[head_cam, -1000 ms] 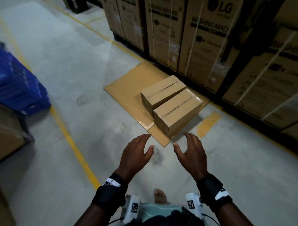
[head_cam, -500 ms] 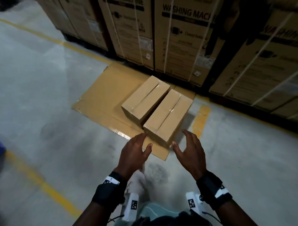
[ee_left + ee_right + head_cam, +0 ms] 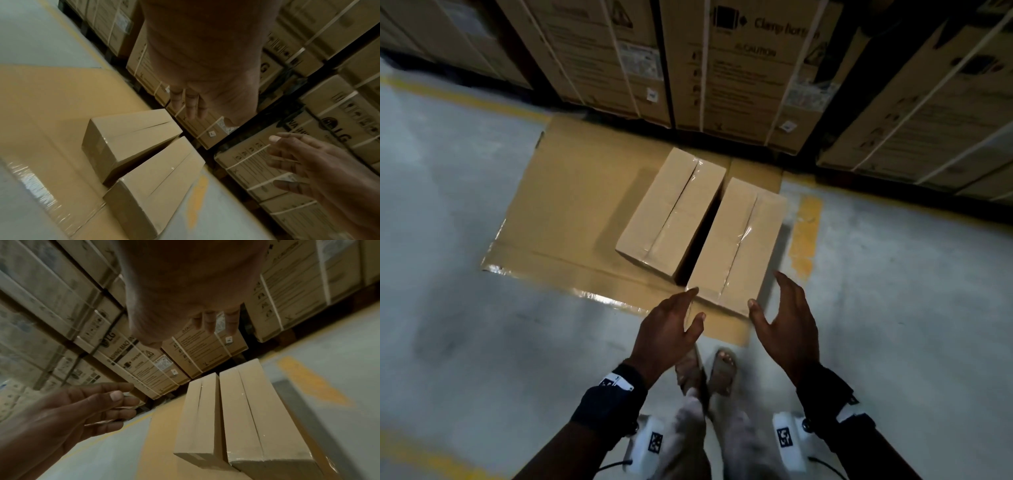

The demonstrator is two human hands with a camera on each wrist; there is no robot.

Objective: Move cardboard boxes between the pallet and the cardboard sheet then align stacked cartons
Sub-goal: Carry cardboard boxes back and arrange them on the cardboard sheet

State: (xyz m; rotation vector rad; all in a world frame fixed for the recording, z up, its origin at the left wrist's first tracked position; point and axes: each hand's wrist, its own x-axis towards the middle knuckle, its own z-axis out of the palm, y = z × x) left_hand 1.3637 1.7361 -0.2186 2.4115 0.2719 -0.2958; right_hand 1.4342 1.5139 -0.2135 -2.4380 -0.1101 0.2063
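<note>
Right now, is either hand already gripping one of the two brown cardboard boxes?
No, the left hand and right hand hover open, short of the nearer brown cardboard box.

Two plain tan cardboard boxes (image 3: 674, 212) (image 3: 736, 243), each with a glossy clear tape stripe along its top seam, sit on a deeper ochre cardboard sheet (image 3: 571, 205) edged with shiny tape. The floor (image 3: 448, 308) is pale grey with worn yellow lines (image 3: 804, 233) at 3 o'clock of the boxes. At 12 o'clock, brown cartons (image 3: 739, 78) carry black print and white straps.
</note>
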